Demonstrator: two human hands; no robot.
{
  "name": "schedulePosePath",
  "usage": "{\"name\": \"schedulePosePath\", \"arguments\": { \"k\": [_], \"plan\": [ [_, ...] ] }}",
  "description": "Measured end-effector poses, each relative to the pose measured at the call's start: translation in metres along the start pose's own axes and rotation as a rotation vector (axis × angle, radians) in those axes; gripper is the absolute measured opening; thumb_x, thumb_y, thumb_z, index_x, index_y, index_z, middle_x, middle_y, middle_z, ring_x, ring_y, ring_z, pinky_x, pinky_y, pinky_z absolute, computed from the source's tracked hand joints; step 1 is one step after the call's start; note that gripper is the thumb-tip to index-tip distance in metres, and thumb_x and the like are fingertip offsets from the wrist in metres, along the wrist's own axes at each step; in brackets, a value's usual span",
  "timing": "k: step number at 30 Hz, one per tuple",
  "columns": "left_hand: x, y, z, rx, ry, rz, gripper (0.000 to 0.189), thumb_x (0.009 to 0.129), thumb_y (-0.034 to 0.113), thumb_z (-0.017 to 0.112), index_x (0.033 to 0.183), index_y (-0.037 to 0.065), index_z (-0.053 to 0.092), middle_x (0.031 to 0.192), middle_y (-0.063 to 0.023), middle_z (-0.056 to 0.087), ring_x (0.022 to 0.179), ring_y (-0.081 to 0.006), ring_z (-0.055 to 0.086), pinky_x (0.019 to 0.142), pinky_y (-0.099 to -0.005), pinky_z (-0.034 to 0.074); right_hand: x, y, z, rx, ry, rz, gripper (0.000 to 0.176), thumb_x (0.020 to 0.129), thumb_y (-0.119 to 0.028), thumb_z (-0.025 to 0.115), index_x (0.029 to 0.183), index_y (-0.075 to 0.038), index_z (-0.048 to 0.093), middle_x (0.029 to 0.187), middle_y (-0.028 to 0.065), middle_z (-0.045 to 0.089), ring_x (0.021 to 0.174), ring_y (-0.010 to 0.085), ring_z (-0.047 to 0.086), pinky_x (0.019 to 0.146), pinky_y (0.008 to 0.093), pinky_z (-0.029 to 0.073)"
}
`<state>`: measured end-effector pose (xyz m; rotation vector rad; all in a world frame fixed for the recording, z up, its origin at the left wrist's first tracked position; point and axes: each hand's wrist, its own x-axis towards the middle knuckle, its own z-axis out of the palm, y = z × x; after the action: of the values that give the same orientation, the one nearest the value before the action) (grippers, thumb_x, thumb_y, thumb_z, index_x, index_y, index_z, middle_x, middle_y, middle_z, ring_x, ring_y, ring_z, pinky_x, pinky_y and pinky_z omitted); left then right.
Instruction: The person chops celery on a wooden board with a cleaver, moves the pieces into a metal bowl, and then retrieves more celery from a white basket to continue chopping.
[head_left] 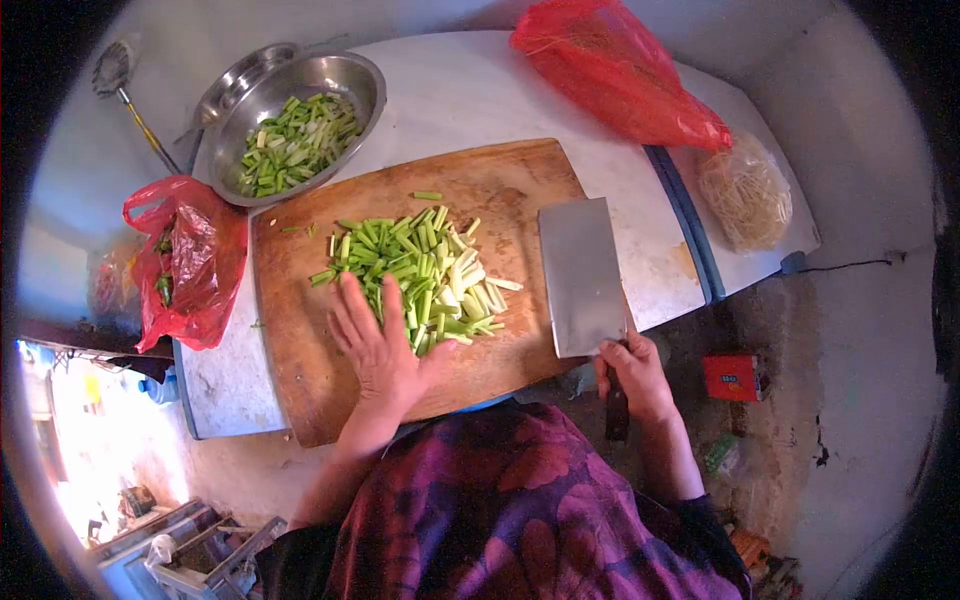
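A pile of cut green stalks, pale at the right side, lies in the middle of a wooden cutting board. My left hand rests at the near edge of this pile, fingers spread and touching the pieces. In my right hand is a cleaver, gripped by its dark handle. Its broad blade lies flat side up over the right edge of the board, apart from the pile. More cut green pieces fill part of a metal bowl behind the board at the left.
Left of the board sits a red plastic bag with green peppers inside. A larger red bag lies at the back right, beside a clear bag of pale strands. A skimmer leans behind the bowl. On the floor at right is a red box.
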<state>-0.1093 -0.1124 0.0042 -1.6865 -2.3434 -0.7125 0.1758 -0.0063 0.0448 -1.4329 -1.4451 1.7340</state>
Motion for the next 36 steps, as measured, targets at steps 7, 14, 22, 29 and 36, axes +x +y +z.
{"name": "schedulePosePath", "arguments": {
  "k": [7,14,22,29,36],
  "plan": [
    [-0.016,-0.02,-0.018,-0.061,-0.236,0.049,0.128,0.055,0.082,0.056,0.144,0.002,0.011,0.145,-0.0343,0.001,0.134,-0.0513,0.007,0.104,-0.062,0.01,0.043,-0.015,0.005,-0.027,0.021,0.054,0.015,0.087,-0.014,0.053,0.098,-0.003,0.054,0.063,0.004,0.054,0.047,0.0138,0.054,0.043,0.028,0.045],
    [0.005,-0.036,-0.004,-0.032,-0.117,0.021,0.131,0.05,0.078,0.064,0.144,0.003,0.012,0.145,-0.0348,0.002,0.133,-0.0519,0.007,0.105,-0.0612,0.012,0.042,-0.015,0.02,-0.96,0.335,-0.346,0.041,0.081,-0.019,0.062,0.114,0.003,0.05,0.095,0.02,0.057,0.076,0.0299,0.061,0.066,0.0412,0.051],
    [0.027,-0.034,-0.009,-0.028,-0.318,-0.088,0.128,0.05,0.068,0.073,0.145,0.007,0.012,0.144,-0.0335,0.009,0.135,-0.0481,0.008,0.108,-0.0591,0.007,0.053,-0.028,0.086,-0.853,0.149,-0.792,0.065,0.077,-0.028,0.068,0.127,0.002,0.041,0.128,0.0276,0.041,0.116,0.0454,0.042,0.097,0.0463,0.038],
    [0.027,-0.022,0.009,-0.263,-0.01,-0.007,0.067,0.081,0.042,0.059,0.132,0.001,0.041,0.136,-0.0319,0.029,0.125,-0.0494,0.029,0.102,-0.0549,0.027,0.098,-0.011,0.158,-0.977,0.184,-0.887,0.059,0.087,-0.039,0.053,0.13,0.0,0.04,0.131,0.0299,0.038,0.12,0.0447,0.038,0.102,0.0488,0.03],
    [0.033,-0.018,0.029,-0.682,0.262,-0.137,0.045,0.089,0.027,0.05,0.12,-0.005,0.049,0.121,-0.0289,0.048,0.112,-0.0443,0.046,0.098,-0.0474,0.036,0.108,-0.001,0.21,-0.312,0.058,-0.945,0.036,0.091,-0.019,0.046,0.121,0.0,0.048,0.124,0.0278,0.045,0.11,0.0441,0.046,0.097,0.045,0.037]
  ]
}}
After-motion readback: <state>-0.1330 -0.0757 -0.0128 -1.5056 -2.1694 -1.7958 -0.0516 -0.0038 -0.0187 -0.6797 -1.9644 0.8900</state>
